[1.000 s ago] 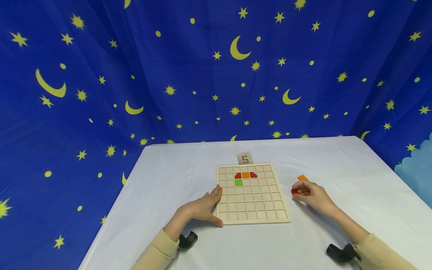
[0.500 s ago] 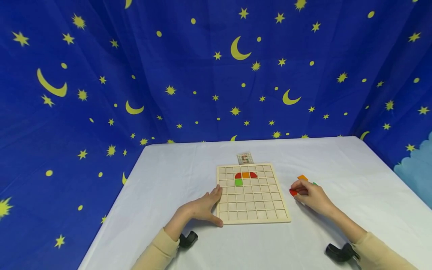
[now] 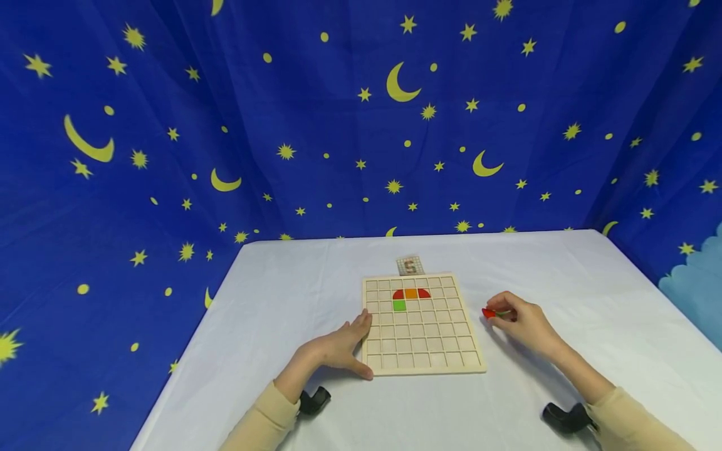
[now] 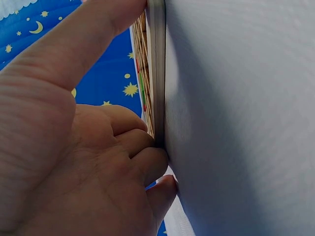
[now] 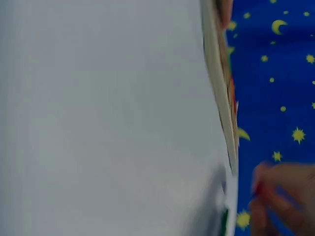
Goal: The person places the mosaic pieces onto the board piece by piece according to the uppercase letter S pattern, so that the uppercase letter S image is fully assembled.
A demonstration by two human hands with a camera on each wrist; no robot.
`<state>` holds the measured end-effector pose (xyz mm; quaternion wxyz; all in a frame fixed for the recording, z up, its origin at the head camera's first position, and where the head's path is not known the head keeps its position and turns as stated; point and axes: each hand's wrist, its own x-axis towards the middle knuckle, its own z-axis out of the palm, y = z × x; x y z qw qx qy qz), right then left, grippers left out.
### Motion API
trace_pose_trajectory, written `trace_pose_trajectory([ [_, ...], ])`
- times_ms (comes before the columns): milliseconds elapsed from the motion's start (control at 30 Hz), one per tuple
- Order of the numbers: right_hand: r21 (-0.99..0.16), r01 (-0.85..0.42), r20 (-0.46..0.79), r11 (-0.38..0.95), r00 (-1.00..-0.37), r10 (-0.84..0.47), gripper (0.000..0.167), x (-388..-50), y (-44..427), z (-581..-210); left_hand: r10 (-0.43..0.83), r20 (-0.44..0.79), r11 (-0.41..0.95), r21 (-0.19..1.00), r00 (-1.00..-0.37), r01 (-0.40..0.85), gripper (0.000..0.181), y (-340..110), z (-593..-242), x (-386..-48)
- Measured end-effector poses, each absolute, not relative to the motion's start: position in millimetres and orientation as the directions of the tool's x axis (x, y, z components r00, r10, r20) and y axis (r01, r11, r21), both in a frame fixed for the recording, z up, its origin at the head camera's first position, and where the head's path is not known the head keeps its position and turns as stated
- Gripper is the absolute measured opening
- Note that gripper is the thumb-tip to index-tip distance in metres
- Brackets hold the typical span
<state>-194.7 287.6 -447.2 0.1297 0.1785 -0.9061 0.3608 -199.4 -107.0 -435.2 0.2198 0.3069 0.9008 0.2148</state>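
Note:
A square wooden grid board (image 3: 393, 344) lies on the white table. On it are two red rounded tiles, one at the left (image 3: 398, 294) and one at the right (image 3: 423, 293), an orange square tile (image 3: 410, 293) between them, and a green square tile (image 3: 399, 305) below the left one. My left hand (image 3: 338, 348) rests spread along the board's left edge, thumb at the near corner, fingers touching its side in the left wrist view. To the right of the board, my right hand (image 3: 524, 322) pinches a red tile (image 3: 487, 312) above the table; in the right wrist view it is blurred.
Behind the board lies a small card (image 3: 410, 265) with an S-like pattern. A green piece (image 5: 224, 222) shows on the table in the right wrist view. A blue curtain (image 3: 338, 125) with moons and stars hangs behind the table.
My right hand has risen slightly, bringing the red tile up and a little left. The orange tile seen beyond it earlier is now hidden by the hand. The left hand stays put.

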Motion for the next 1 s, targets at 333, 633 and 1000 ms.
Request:
trace_pose_trajectory([
  [333, -0.719, -0.422, 0.38, 0.552, -0.904, -0.195, 0.034, -217.9, 269.9, -403.1, 0.649, -0.264, 0.719, 0.52, -0.714, 0.462, 0.117, -108.6, -435.9, -199.8],
  [633, -0.746, -0.491, 0.407, 0.45, -0.871, -0.275, 0.029, -231.4, 231.0, -388.6, 0.647, -0.27, 0.721, 0.521, -0.713, 0.457, 0.115, -107.5, -435.8, -199.0],
  [1000, -0.798, -0.516, 0.397, 0.311, -0.839, -0.372, 0.031, -243.2, 185.1, -395.3, 0.648, -0.278, 0.723, 0.519, -0.709, 0.457, 0.116, -107.5, -434.8, -199.3],
])
